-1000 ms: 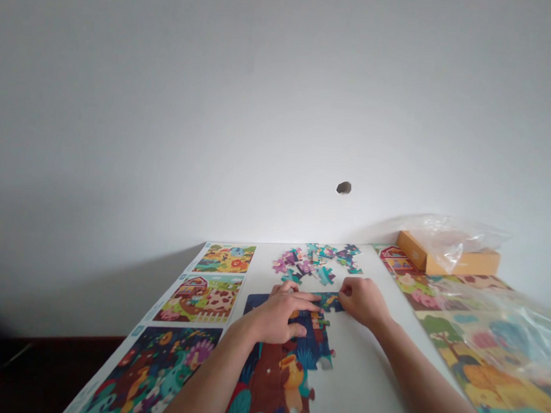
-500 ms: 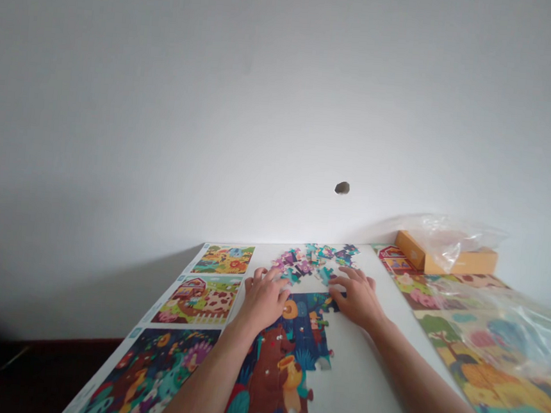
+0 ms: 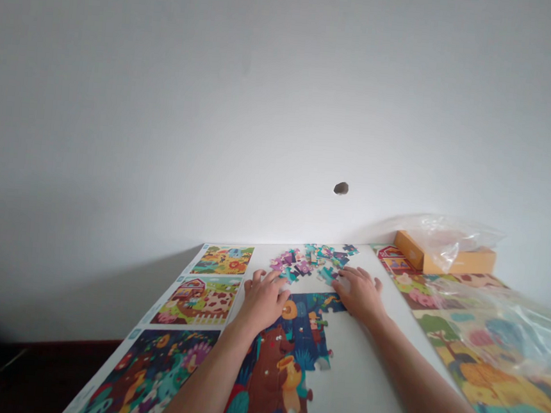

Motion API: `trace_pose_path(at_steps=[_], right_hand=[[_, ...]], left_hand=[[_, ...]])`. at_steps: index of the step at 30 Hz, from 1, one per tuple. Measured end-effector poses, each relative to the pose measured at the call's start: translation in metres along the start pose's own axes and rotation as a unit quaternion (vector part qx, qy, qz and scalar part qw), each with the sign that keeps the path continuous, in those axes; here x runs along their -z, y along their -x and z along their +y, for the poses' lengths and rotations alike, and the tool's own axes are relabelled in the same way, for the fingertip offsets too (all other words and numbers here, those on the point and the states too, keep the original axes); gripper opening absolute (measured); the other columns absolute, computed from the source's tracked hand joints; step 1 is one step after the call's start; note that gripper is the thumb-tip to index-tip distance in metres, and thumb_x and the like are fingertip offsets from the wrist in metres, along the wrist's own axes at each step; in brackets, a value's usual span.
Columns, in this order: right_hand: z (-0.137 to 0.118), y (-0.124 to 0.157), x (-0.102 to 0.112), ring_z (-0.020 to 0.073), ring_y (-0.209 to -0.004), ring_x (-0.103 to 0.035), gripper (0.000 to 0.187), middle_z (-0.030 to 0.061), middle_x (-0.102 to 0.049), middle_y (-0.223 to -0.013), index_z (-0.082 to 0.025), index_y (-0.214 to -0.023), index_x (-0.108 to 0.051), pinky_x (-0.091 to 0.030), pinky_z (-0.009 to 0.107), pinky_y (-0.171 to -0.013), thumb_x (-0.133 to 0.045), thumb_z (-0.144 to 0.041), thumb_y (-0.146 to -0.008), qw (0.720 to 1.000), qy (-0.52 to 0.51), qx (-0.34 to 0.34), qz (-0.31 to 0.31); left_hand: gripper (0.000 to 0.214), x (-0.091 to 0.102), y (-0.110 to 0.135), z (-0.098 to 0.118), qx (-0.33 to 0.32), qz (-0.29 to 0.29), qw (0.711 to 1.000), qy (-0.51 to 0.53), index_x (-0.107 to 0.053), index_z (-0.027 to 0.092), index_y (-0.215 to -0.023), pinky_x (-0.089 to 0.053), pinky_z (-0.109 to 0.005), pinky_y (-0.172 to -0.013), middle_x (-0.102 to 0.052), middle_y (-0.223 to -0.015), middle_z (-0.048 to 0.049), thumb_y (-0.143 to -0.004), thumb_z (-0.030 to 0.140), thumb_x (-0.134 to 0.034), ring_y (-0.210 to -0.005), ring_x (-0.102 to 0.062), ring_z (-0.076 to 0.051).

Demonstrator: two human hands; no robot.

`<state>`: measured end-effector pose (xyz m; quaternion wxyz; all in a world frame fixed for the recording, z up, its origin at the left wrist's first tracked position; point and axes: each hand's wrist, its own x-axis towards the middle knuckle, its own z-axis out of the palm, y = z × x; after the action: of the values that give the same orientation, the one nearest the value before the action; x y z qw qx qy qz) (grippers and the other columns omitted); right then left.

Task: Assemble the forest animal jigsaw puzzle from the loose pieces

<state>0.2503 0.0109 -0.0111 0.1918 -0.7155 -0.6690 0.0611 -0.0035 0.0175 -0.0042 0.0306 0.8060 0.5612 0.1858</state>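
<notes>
"Left hand [image 3: 262,302]?"

"At the top edge of a half-built jigsaw puzzle [image 3: 305,337], fingers [image 3: 257,275] loosely curled, nothing visible in them."

"Right hand [image 3: 359,296]?"

"On that same edge, fingers spread wide and empty, just beside loose pieces [image 3: 307,261] lying beyond the puzzle on the desk [image 3: 360,394]."

My bare left hand [image 3: 263,302] and right hand [image 3: 359,295] reach forward palms down, near each other but not touching. My left fingers [image 3: 270,278] curl slightly, knuckles raised, while my right fingers [image 3: 352,275] spread flatter and longer. My left forearm [image 3: 205,377] and right forearm [image 3: 428,387] angle inward toward each other, both wrists low and bare.
</notes>
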Motion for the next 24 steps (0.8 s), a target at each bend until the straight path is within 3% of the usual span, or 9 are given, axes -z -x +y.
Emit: trace_pose_path(at_steps=[8, 15, 19, 24], right_hand=[[-0.0032, 0.0030, -0.0072, 0.0331, -0.137, -0.031, 0.048, 0.0032, -0.049, -0.143, -0.032, -0.129, -0.057, -0.009, 0.070, -0.106, -0.048, -0.056, -0.089, 0.992, -0.012, 0.120, -0.030], [-0.0053, 0.0033, -0.0038, 0.0379, -0.137, -0.028, 0.044, 0.0019, -0.041, -0.150, -0.032, -0.121, -0.064, -0.009, 0.073, -0.104, -0.044, -0.057, -0.091, 0.997, 0.026, 0.076, -0.003], [-0.0064, 0.0040, -0.0035, 0.0395, -0.139, -0.023, 0.048, 0.0045, -0.034, -0.153, -0.029, -0.126, -0.060, -0.009, 0.073, -0.104, -0.044, -0.057, -0.091, 0.997, 0.036, 0.072, 0.012], [-0.0095, 0.0066, -0.0061, 0.0370, -0.142, -0.021, 0.057, 0.0062, -0.040, -0.150, -0.031, -0.138, -0.048, -0.003, 0.075, -0.104, -0.044, -0.061, -0.090, 0.985, 0.014, 0.168, -0.045]], left_hand=[[0.035, 0.0006, 0.0018, 0.0038, -0.024, -0.025, 0.999, -0.007, -0.063, 0.033, -0.121, -0.032, -0.048, -0.101, -0.054, -0.138, -0.0005, -0.090, 0.044, -0.050, -0.130, -0.036, -0.033], [0.046, 0.0044, 0.0034, 0.0051, -0.050, -0.080, 0.996, 0.001, -0.052, 0.039, -0.134, -0.025, -0.055, -0.107, -0.042, -0.150, 0.0020, -0.091, 0.054, -0.044, -0.138, -0.026, -0.035], [0.046, 0.0018, 0.0025, 0.0039, -0.018, -0.059, 0.998, -0.021, -0.055, 0.035, -0.132, -0.024, -0.055, -0.108, -0.045, -0.148, -0.0001, -0.090, 0.052, -0.046, -0.138, -0.027, -0.035], [0.046, -0.0020, 0.0014, 0.0025, -0.005, -0.037, 0.998, -0.044, -0.056, 0.032, -0.130, -0.026, -0.053, -0.108, -0.047, -0.146, -0.0005, -0.090, 0.053, -0.047, -0.136, -0.030, -0.035]])
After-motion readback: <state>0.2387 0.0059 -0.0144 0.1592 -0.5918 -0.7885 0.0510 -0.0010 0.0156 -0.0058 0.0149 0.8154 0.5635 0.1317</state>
